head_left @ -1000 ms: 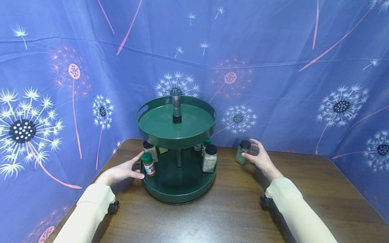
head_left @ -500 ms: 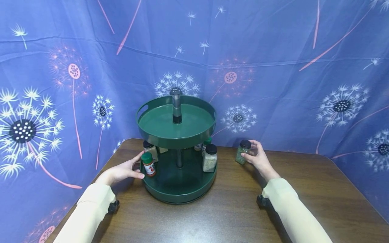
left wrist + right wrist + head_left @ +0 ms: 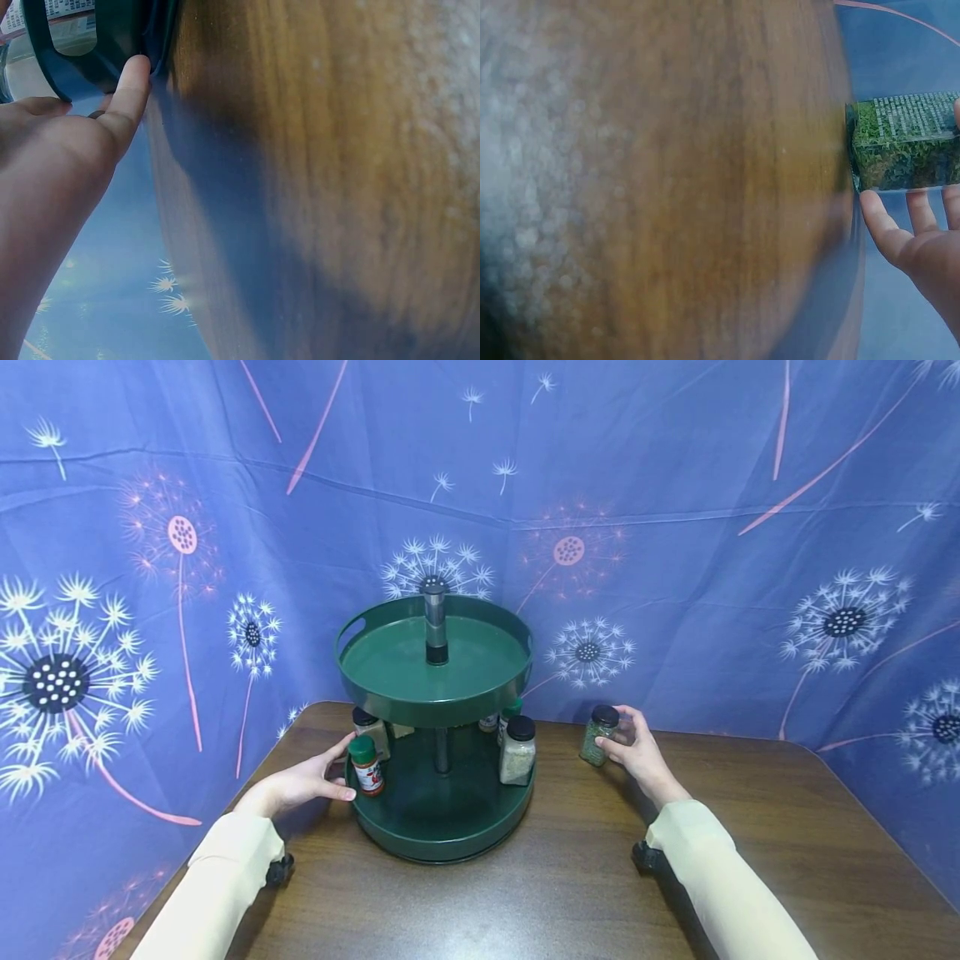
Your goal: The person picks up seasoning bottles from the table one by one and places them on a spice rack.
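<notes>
My right hand (image 3: 637, 756) holds a spice jar (image 3: 592, 746) of green dried herbs with a black lid, thumb on the near side and fingers behind it. In the right wrist view the herb jar (image 3: 906, 142) has its base at the tabletop. On the left, my left hand (image 3: 303, 783) touches the side of a green two-tier turntable (image 3: 442, 843). Its fingers (image 3: 129, 94) lie against the lower tier's outer wall in the left wrist view. Beside that hand, inside the lower tier, stands a red-labelled spice bottle (image 3: 367, 768) with a green cap.
A black-lidded jar (image 3: 517, 756) of pale seasoning stands at the lower tier's right; another black-lidded jar (image 3: 373, 732) is at its back left. More jars are partly hidden under the upper tier (image 3: 480, 652). A patterned blue cloth (image 3: 675, 568) hangs behind the wooden table (image 3: 585, 877).
My right hand has shifted slightly left and drawn its fingers closer about the herb jar; over the last half second it stays nearly still. The left hand and turntable have not moved.
</notes>
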Motion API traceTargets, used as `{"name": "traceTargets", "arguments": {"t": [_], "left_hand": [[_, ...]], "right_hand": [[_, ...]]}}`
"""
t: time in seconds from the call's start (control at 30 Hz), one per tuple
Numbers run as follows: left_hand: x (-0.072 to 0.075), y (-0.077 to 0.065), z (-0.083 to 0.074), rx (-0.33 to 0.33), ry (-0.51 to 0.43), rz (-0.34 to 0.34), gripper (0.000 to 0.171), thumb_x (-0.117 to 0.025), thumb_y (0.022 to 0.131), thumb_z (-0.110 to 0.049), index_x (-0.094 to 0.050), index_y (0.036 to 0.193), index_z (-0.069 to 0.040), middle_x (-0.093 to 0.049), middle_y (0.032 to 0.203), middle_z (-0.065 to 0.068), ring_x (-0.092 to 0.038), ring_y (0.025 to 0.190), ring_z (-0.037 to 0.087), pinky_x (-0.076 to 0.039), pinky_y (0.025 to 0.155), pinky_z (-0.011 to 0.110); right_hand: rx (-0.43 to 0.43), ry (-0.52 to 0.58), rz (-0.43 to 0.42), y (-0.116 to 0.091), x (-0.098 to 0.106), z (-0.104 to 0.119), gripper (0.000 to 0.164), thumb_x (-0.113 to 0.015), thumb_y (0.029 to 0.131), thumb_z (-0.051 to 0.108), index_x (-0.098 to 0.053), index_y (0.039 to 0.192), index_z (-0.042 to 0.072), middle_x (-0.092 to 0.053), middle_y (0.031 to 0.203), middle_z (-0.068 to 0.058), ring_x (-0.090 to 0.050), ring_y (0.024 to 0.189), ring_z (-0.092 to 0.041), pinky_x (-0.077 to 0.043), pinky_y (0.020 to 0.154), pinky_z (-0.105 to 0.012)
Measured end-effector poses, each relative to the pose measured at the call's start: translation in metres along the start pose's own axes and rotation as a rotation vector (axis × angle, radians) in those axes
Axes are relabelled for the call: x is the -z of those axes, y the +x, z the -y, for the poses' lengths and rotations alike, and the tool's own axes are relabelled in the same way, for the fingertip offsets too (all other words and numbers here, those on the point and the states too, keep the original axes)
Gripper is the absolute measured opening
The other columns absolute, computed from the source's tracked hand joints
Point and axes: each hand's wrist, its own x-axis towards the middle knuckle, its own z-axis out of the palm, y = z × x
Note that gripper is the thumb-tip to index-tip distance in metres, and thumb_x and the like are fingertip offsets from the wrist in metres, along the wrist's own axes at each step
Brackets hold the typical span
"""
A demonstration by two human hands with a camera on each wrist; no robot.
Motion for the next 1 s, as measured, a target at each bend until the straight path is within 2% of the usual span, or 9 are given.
{"name": "traceTargets", "arguments": {"t": [0.23,0.37,0.7,0.83,1.0], "left_hand": [[-0.001,0.0,-0.002,-0.004,-0.012,0.007,0.104,-0.069,0.086,-0.013,0.012,0.151,-0.012,-0.002,0.153,0.03,-0.024,0.133,0.053,-0.03,0.106,0.055],[-0.002,-0.001,-0.003,-0.003,-0.009,0.005,0.105,-0.07,0.086,-0.014,0.012,0.151,-0.011,-0.003,0.152,0.031,-0.027,0.131,0.053,-0.031,0.105,0.054],[-0.002,-0.002,-0.002,-0.005,0.007,-0.016,0.106,-0.072,0.084,-0.016,0.009,0.151,-0.01,-0.009,0.152,0.031,-0.025,0.134,0.05,-0.03,0.106,0.053],[-0.003,-0.003,-0.002,-0.004,0.04,-0.023,0.105,-0.072,0.084,-0.017,0.008,0.152,-0.01,-0.011,0.151,0.031,-0.024,0.134,0.05,-0.028,0.106,0.055],[-0.003,-0.004,-0.004,-0.019,0.035,-0.02,0.105,-0.072,0.084,-0.016,0.008,0.152,-0.01,-0.004,0.154,0.028,-0.021,0.136,0.049,-0.026,0.107,0.057]], "right_hand": [[0.006,-0.005,0.0,0.004,0.002,-0.001,0.072,-0.071,0.084,0.01,-0.026,0.141,0.013,-0.045,0.125,-0.016,-0.057,0.093,-0.001,-0.052,0.081,-0.043],[0.013,-0.01,-0.001,0.003,0.002,0.006,0.071,-0.07,0.084,0.01,-0.027,0.141,0.012,-0.047,0.123,-0.015,-0.058,0.091,-0.002,-0.052,0.081,-0.045],[0.043,-0.048,0.003,0.001,0.005,0.027,0.072,-0.071,0.084,0.01,-0.027,0.141,0.011,-0.043,0.129,-0.022,-0.056,0.093,-0.004,-0.053,0.081,-0.047],[0.052,-0.056,0.013,-0.001,0.008,0.036,0.072,-0.071,0.083,0.01,-0.027,0.14,0.011,-0.043,0.131,-0.025,-0.056,0.098,-0.011,-0.053,0.082,-0.046],[0.061,-0.052,0.046,-0.004,0.01,0.05,0.072,-0.07,0.084,0.008,-0.025,0.14,0.01,-0.04,0.135,-0.027,-0.052,0.111,-0.03,-0.051,0.084,-0.049]]}}
